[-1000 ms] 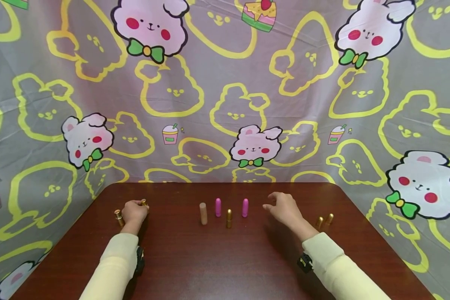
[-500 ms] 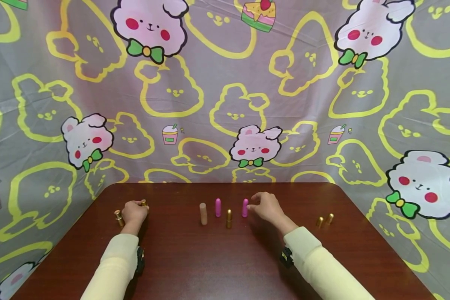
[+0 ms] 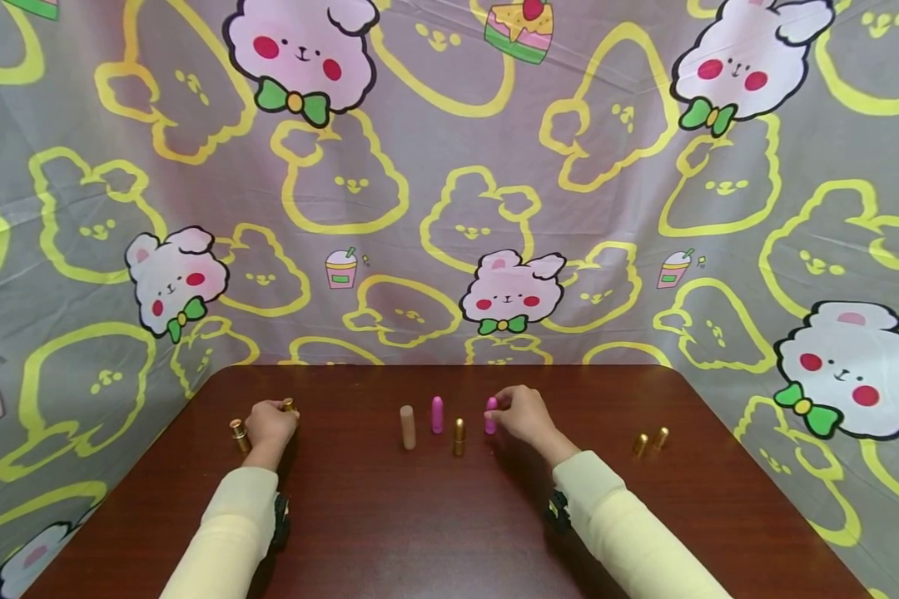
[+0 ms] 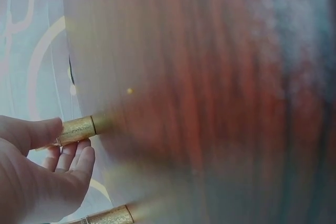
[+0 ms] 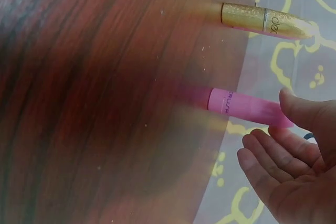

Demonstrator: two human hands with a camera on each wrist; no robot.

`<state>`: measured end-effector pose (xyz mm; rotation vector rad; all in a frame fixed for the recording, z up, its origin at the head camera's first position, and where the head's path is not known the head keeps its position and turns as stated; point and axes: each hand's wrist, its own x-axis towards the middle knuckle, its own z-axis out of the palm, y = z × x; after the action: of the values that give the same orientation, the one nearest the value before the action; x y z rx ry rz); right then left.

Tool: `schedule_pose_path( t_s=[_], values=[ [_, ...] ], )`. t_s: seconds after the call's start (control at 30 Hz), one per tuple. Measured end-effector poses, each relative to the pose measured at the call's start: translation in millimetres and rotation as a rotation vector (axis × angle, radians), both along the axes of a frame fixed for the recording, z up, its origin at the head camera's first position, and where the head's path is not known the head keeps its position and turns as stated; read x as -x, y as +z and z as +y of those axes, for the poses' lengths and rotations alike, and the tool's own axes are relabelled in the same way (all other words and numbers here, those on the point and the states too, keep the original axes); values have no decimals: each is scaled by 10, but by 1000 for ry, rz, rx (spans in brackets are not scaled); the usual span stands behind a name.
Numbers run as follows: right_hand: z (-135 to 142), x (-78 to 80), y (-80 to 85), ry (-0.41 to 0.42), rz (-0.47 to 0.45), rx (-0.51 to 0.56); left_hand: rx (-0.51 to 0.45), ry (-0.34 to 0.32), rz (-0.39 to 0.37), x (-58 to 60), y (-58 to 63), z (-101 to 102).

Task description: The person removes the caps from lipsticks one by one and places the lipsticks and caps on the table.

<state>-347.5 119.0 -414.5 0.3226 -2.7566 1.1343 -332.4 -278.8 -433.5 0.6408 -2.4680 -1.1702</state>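
My left hand (image 3: 270, 424) grips an upright gold lipstick tube (image 4: 79, 130) between thumb and fingers. Beside that hand stands another gold tube (image 3: 239, 435) with a flat top. My right hand (image 3: 528, 416) has thumb and index finger at the rounded tip of an upright pink lipstick (image 5: 247, 107), pinching it from both sides. Around it stand a second pink lipstick (image 3: 438, 415), a glittery gold lipstick (image 3: 459, 437) and a beige flat-topped cylinder (image 3: 408, 428). How the pink lipstick's far side is held stays hidden.
Two short gold bullet-shaped pieces (image 3: 641, 444), like caps, stand on the right of the brown table (image 3: 419, 524). A patterned cloth (image 3: 389, 208) hangs behind and at both sides of the table.
My right hand has moved left to the pink lipstick, and its thumb and finger have come together on the tip. The left hand has stayed on the gold tube.
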Motion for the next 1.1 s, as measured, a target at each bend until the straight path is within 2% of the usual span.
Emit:
schedule_pose_path(
  t_s=[0.53, 0.8, 1.1],
  values=[
    [-50, -6, 12, -55, 41, -22, 6, -9, 20, -5, 7, 5],
    [-43, -40, 53, -53, 33, -11, 17, -1, 41, -2, -5, -1],
    [-9, -122, 136, -34, 64, 18, 15, -7, 35, 2, -17, -16]
  ],
)
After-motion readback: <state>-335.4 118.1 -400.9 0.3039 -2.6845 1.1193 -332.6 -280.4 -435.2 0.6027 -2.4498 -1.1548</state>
